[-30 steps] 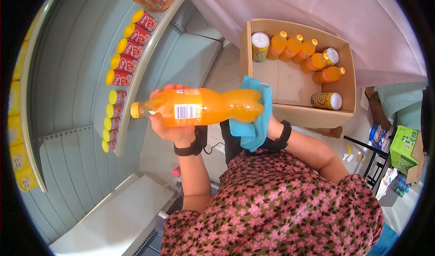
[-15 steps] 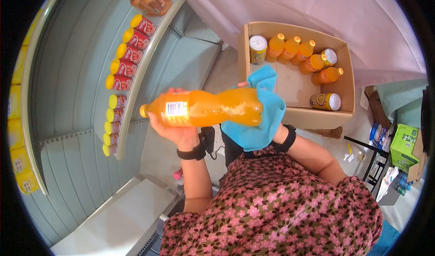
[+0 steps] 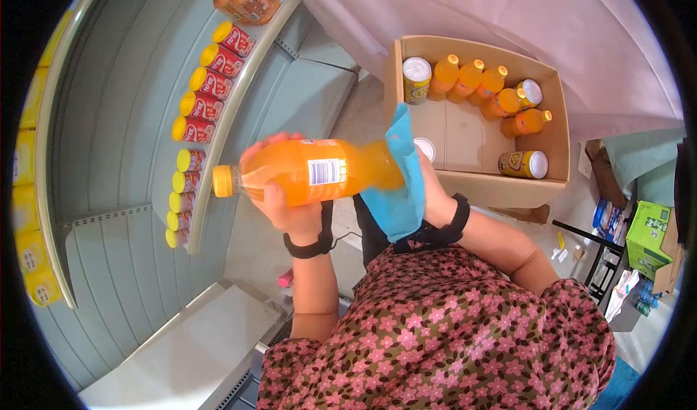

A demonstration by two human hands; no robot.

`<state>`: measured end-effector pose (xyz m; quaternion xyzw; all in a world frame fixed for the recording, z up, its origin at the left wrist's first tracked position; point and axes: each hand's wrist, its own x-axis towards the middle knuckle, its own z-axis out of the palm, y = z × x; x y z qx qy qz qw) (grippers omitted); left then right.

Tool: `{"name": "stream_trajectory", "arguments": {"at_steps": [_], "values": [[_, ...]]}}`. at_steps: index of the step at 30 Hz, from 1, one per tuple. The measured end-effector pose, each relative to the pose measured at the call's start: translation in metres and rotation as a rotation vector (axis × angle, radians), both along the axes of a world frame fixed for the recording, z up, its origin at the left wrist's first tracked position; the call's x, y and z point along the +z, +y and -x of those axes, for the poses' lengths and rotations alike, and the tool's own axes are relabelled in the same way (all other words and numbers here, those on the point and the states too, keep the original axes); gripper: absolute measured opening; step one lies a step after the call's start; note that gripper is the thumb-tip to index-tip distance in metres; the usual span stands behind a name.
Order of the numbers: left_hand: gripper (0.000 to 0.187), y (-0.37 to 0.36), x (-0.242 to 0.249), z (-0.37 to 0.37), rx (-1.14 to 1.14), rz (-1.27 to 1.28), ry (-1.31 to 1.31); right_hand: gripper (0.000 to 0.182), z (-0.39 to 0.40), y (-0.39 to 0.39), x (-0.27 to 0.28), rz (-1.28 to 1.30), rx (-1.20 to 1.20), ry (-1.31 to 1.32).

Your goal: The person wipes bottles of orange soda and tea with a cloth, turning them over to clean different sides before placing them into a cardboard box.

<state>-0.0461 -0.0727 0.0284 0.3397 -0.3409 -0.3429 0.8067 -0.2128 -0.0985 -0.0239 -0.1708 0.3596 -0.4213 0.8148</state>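
Left hand (image 3: 290,217) wrapped round large orange-drink plastic bottle (image 3: 290,172), held sideways, not set down. Right hand (image 3: 435,196) has blue cloth (image 3: 408,199) at its base; finger closure hidden. Beyond right hand: brown cardboard carton (image 3: 501,191), five orange bottles (image 3: 465,83) inside.

Finding: blue cloth (image 3: 404,185) and held orange bottle (image 3: 290,170) both altered in position.
The cloth, spread wide half a second ago, now hangs narrower and covers the bottle's base, previously exposed; the barcode (image 3: 324,172) sits farther toward the cloth; a white lid (image 3: 425,149), formerly hidden, shows beside the right hand (image 3: 435,196).
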Motion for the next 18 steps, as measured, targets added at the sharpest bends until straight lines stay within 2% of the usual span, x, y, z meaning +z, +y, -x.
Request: {"name": "stream_trajectory", "arguments": {"at_steps": [2,4,5,7,9,10,12,16,18], "values": [[0.056,-0.003,-0.001,0.003,0.038,-0.005,-0.030,0.028,-0.001,0.003,-0.002,0.023,-0.041,-0.048],[0.054,-0.005,-0.004,0.006,0.029,0.033,0.060,0.028,0.000,0.006,-0.013,0.047,-0.085,-0.095],[0.054,-0.006,-0.001,0.008,0.027,0.033,0.060,0.034,0.000,0.006,-0.020,0.096,-0.105,-0.114],[0.054,-0.006,0.009,0.010,0.098,-0.143,0.221,0.039,0.004,0.011,-0.031,0.146,-0.122,-0.133],[0.054,-0.010,0.006,0.001,0.087,-0.191,0.316,0.040,0.007,0.013,-0.015,0.431,-0.170,0.057],[0.055,-0.013,0.005,-0.003,0.072,-0.238,0.410,0.040,0.008,0.013,-0.010,0.432,-0.173,0.057],[0.054,-0.015,0.002,-0.007,0.068,-0.246,0.431,0.042,0.011,0.012,-0.004,0.347,-0.093,-0.111],[0.051,-0.014,0.000,-0.009,0.037,-0.260,0.486,0.040,0.016,0.009,-0.010,0.302,-0.083,-0.104],[0.052,-0.014,-0.003,-0.007,0.028,-0.273,0.509,0.043,0.015,0.006,-0.018,0.496,-0.059,0.112]]}}
